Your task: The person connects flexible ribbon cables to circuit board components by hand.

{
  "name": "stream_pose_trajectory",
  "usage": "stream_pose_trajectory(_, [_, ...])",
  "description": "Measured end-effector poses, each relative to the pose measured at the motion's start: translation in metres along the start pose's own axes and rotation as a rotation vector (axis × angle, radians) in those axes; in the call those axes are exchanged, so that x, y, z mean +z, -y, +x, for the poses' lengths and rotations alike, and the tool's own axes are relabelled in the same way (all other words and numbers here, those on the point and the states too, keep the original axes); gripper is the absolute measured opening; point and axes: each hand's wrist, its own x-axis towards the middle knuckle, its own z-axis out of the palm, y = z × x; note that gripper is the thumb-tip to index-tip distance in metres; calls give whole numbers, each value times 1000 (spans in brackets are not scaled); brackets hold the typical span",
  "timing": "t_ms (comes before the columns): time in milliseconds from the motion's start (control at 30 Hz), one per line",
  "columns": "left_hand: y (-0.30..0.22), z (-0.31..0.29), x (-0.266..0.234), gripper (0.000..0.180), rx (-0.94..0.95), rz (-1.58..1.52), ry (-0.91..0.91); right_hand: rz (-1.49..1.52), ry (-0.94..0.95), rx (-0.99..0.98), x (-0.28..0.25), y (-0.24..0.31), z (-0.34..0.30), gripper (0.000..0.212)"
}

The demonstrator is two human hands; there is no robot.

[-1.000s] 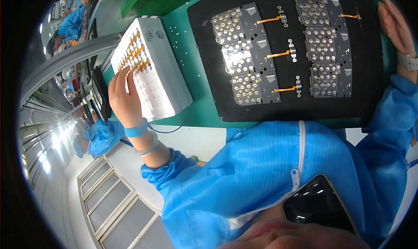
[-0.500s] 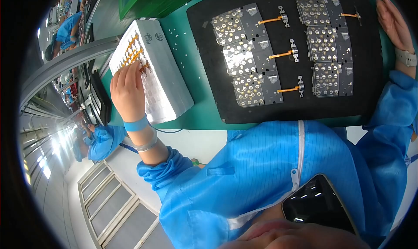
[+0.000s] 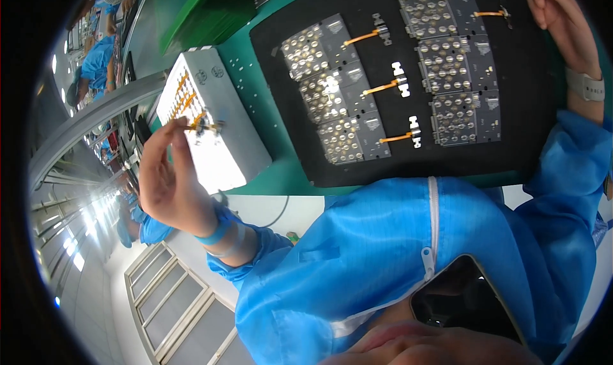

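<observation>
My left hand (image 3: 171, 183) is raised over the near left part of a white box (image 3: 246, 151). Its thumb and forefinger pinch one end of an orange flex cable (image 3: 193, 125), whose small metal connector end is blurred by motion. More orange flex cables lie in rows on the box top. My right hand (image 3: 563, 30) is at the right edge of a black mat (image 3: 274, 77), fingers stretched out and holding nothing. On the mat lie two columns of dark circuit boards (image 3: 447, 65) with round silvery dots. The left column's boards each have an orange flex cable (image 3: 383, 87) pointing right.
A green bin (image 3: 211, 14) stands behind the box on the green table (image 3: 281, 154). Small white bits (image 3: 241, 68) are scattered between box and mat. A grey curved bar (image 3: 96, 97) rises at the left. Other people in blue work farther left.
My left hand has lifted from the box top, turned, and come away with an orange flex cable. The view has shifted slightly; my right hand stays by the mat's right edge.
</observation>
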Motion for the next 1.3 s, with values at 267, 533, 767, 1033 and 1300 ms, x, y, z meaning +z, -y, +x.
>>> stream_pose_trajectory(267, [-64, -2, 104, 16, 121, -553, 474, -1468, -869, 486, 70, -61, 37, 25])
stream_pose_trajectory(533, [-83, 3, 156, 16, 239, -565, 479, -1215, -915, 401, 57, -104, 32, 19])
stream_pose_trajectory(767, [-75, 11, 160, 13, 428, -558, 527, -1355, -853, 585, 68, -93, 29, 12])
stream_pose_trajectory(1033, [-77, 0, 155, 22, 743, -23, 546, -1477, -1039, 889, 90, -85, 39, 7])
stream_pose_trajectory(1300, [-69, -17, 158, 26, 700, -170, 662, -1670, -1235, 1077, 87, -83, 28, 8])
